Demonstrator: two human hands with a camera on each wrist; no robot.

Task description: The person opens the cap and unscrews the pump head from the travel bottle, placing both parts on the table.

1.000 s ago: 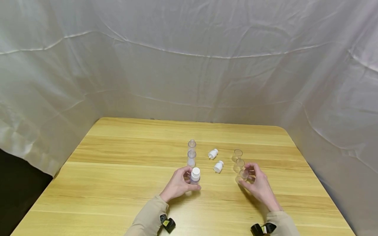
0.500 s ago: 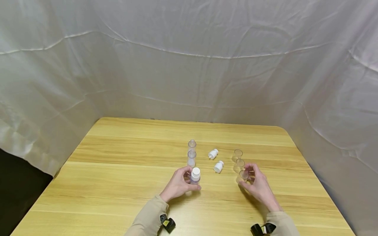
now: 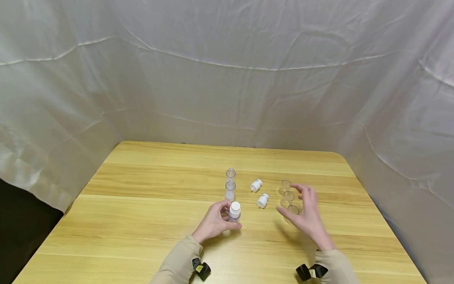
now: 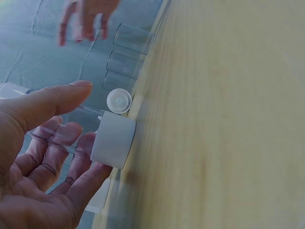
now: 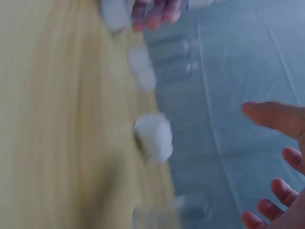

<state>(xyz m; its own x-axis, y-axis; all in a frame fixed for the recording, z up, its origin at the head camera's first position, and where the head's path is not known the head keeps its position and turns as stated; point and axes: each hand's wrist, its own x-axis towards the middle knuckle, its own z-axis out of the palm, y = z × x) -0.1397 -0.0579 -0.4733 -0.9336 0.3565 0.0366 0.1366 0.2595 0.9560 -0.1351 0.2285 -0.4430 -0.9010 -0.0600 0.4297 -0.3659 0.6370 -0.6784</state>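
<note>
A clear bottle with a white pump head (image 3: pixel 235 208) stands upright in my left hand (image 3: pixel 213 223), thumb on the near side and fingers round the far side. Its white base (image 4: pixel 113 140) shows below the fingers in the left wrist view, close to the tabletop. My right hand (image 3: pixel 306 215) is raised over the right side of the table, fingers and thumb spread and holding nothing. Beneath and beside it, three clear cup-like caps (image 3: pixel 289 196) form a row, the nearest partly hidden by that hand. Two white pump heads (image 3: pixel 262 200) lie between the hands.
Two clear bottles (image 3: pixel 230 190) without pump heads stand in line beyond the held one. The wooden table (image 3: pixel 142 221) is bounded at the back and sides by hanging pale grey sheeting (image 3: pixel 227 98).
My right hand has let go of the nearest clear cap, lifted, and spread its fingers, moving slightly away from me and to the left. The left hand and its bottle have stayed put.
</note>
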